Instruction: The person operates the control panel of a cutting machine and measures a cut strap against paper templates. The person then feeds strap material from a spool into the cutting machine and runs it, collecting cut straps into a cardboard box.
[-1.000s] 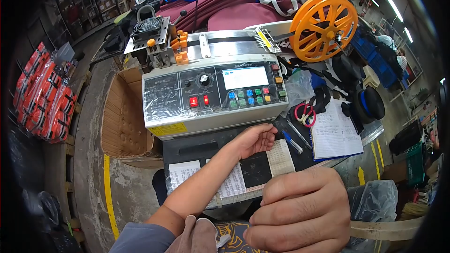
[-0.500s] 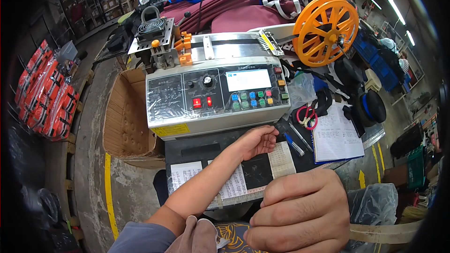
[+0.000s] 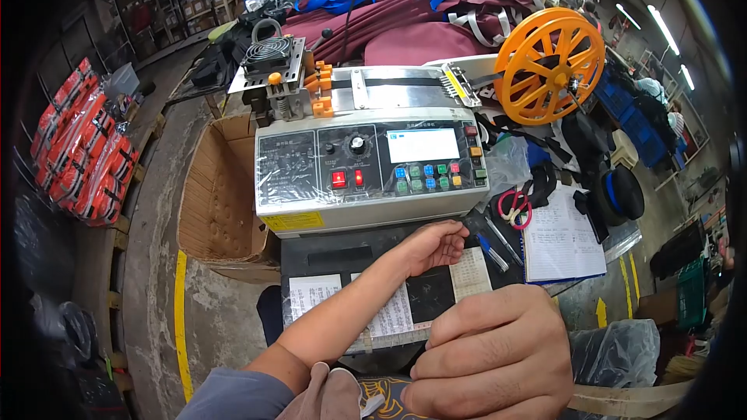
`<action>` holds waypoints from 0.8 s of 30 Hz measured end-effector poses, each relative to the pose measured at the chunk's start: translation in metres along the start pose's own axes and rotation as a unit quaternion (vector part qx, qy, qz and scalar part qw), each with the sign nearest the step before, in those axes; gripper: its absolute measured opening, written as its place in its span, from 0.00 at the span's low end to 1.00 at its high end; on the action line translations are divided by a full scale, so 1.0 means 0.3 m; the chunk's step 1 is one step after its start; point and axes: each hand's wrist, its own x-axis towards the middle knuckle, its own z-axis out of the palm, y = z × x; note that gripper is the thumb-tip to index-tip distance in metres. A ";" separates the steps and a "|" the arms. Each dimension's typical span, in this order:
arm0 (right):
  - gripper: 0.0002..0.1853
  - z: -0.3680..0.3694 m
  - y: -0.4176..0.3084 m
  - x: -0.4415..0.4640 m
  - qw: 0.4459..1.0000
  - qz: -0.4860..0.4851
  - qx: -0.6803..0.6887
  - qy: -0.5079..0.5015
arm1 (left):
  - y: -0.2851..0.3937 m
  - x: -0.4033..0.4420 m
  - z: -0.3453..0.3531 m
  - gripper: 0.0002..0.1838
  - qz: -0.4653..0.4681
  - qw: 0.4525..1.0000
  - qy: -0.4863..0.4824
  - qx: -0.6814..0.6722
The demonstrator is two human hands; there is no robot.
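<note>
1. Head view. Grey-white, box-shaped machine with a black control panel and lit screen [image 3: 377,163] stands on the dark worktop [image 3: 432,295], just beyond the left hand.
2. Left hand [image 3: 438,247]: fingers half curled, released; forearm crosses handwritten paper sheets [image 3: 389,313]. Contact with worktop: cannot tell.
3. Right hand [image 3: 498,354]: nearest the camera, fingers clenched in a loose fist. Contents, if any, hidden.
4. Near the left hand: narrow off-white written sheet [image 3: 470,271], blue-and-clear pen [image 3: 492,253], scissors with pink-and-white handles [image 3: 513,218].
5. White-paged open notebook [image 3: 564,241] lies right of the scissors.
6. Large orange spoked reel [image 3: 561,78] at the machine's upper right; black flat strap [image 3: 401,82] runs across the machine's metal top.
7. Brown cardboard box [image 3: 222,214] stands left of the machine.
</note>
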 end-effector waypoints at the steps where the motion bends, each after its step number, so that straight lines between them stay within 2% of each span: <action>1: 0.16 0.005 -0.013 -0.004 1.000 0.016 0.000 0.003 | 0.000 0.000 0.000 0.14 0.000 1.000 0.000 0.000; 4: 0.16 0.007 -0.018 -0.006 1.000 0.029 0.000 -0.002 | 0.000 0.002 -0.003 0.14 0.000 1.000 0.000 -0.006; 9: 0.15 0.006 0.003 0.000 1.000 -0.002 -0.001 -0.003 | -0.002 0.013 -0.023 0.18 0.004 0.998 -0.011 -0.060; 13: 0.15 -0.007 -0.020 -0.006 0.999 0.037 -0.010 -0.020 | 0.000 0.021 -0.038 0.20 0.007 0.996 -0.010 -0.092; 18: 0.15 -0.040 0.054 -0.011 0.993 -0.066 0.007 -0.099 | 0.000 0.024 -0.030 0.18 0.003 0.996 0.018 -0.084; 22: 0.16 -0.014 0.048 -0.045 0.996 -0.054 -0.009 -0.070 | -0.005 0.018 -0.030 0.16 0.014 0.997 0.025 -0.071; 24: 0.16 -0.012 0.031 -0.033 0.998 -0.016 -0.010 -0.065 | -0.006 0.022 -0.030 0.15 0.016 0.997 0.025 -0.067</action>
